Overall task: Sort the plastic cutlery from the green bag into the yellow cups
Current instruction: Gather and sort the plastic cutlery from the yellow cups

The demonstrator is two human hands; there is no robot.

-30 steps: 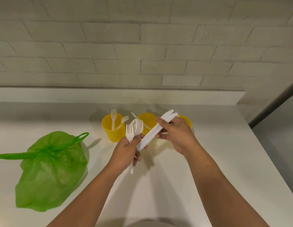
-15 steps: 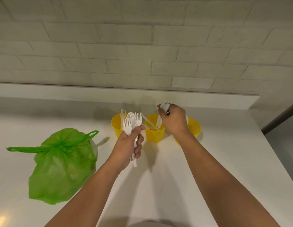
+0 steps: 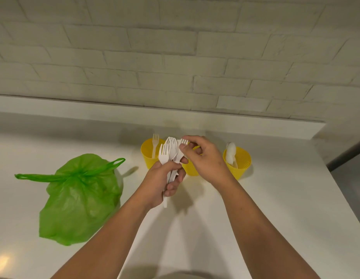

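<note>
My left hand (image 3: 162, 181) grips a bunch of white plastic forks (image 3: 169, 153), tines up, in front of the cups. My right hand (image 3: 203, 158) pinches the head of one fork in that bunch with thumb and forefinger. Three yellow cups stand in a row at the back: the left cup (image 3: 148, 156) holds a fork, the middle cup (image 3: 190, 170) is mostly hidden behind my hands, and the right cup (image 3: 238, 163) holds white spoons. The green bag (image 3: 78, 198) lies tied on the counter at the left.
The white counter (image 3: 275, 208) ends at a low ledge below a white brick wall. Its right edge drops off beside a dark gap at the far right.
My right hand left the spoons in the right cup and came back left to the fork bunch, now pinching one fork. My left hand stayed put with the forks.
</note>
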